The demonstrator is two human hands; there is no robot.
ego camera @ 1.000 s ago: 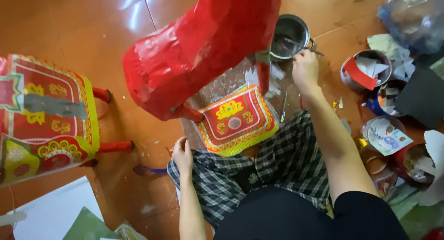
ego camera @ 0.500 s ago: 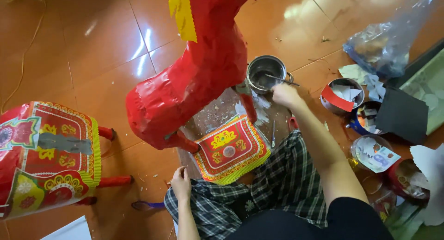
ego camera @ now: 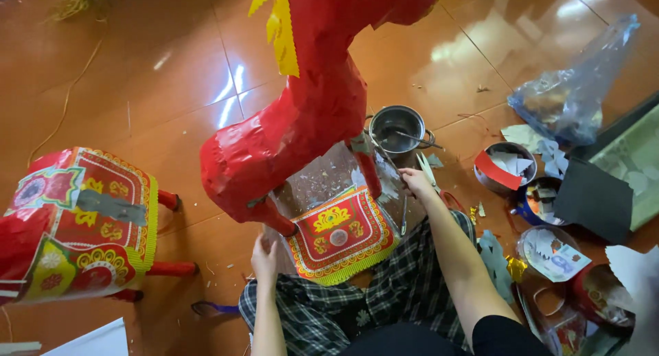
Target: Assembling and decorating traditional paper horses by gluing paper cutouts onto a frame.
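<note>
I see a floor (ego camera: 137,67) of glossy reddish-brown tiles with thin pale grout lines running away from me. Daylight glares off it in bright white patches, one near the middle and more at the far right. Small paper scraps (ego camera: 480,88) dot the tiles on the right. A thin yellow string (ego camera: 65,102) trails across the far left, ending near a frayed yellow tuft at the far edge. At the near left corner lies a white sheet (ego camera: 96,341). No walls, windows or furniture show from here.

Red paper horse (ego camera: 302,116), left hand (ego camera: 264,256) steadying leg, right hand (ego camera: 415,183) near scissors (ego camera: 429,174)
</note>
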